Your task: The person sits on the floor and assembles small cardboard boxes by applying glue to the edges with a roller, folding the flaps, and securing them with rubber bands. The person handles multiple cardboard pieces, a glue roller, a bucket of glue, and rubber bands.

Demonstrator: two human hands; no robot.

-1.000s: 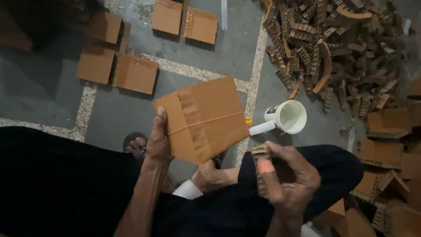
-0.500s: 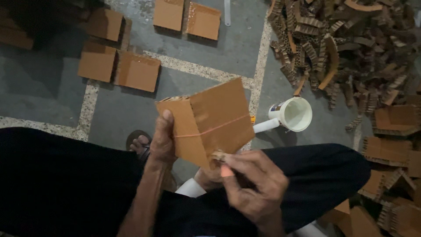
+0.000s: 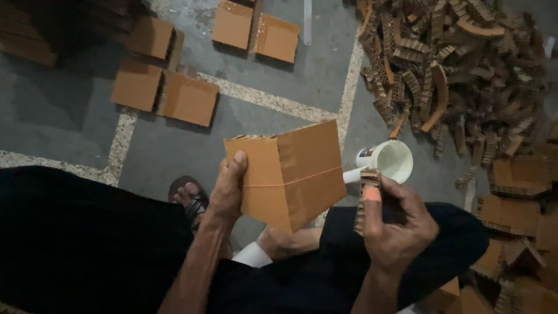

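My left hand [image 3: 228, 192] grips a folded brown cardboard box [image 3: 290, 171] by its left edge, thumb on the front face; a thin rubber band runs across the box. To the right of the box, my right hand [image 3: 395, 224] holds a narrow strip of corrugated cardboard [image 3: 365, 197] upright, thumb pressed on it. The strip stands apart from the box. A white cup [image 3: 392, 161] with white liquid inside stands on the floor just behind the right hand.
A big heap of corrugated strips [image 3: 459, 75] fills the upper right. Flat cardboard squares [image 3: 189, 99] lie on the grey floor at upper left and top. More cardboard pieces [image 3: 517, 215] pile at the right. My sandalled foot [image 3: 192, 195] shows below the box.
My right hand pulled away from the box's lower edge to the right and now holds a strip upright. The box turned slightly in my left hand.
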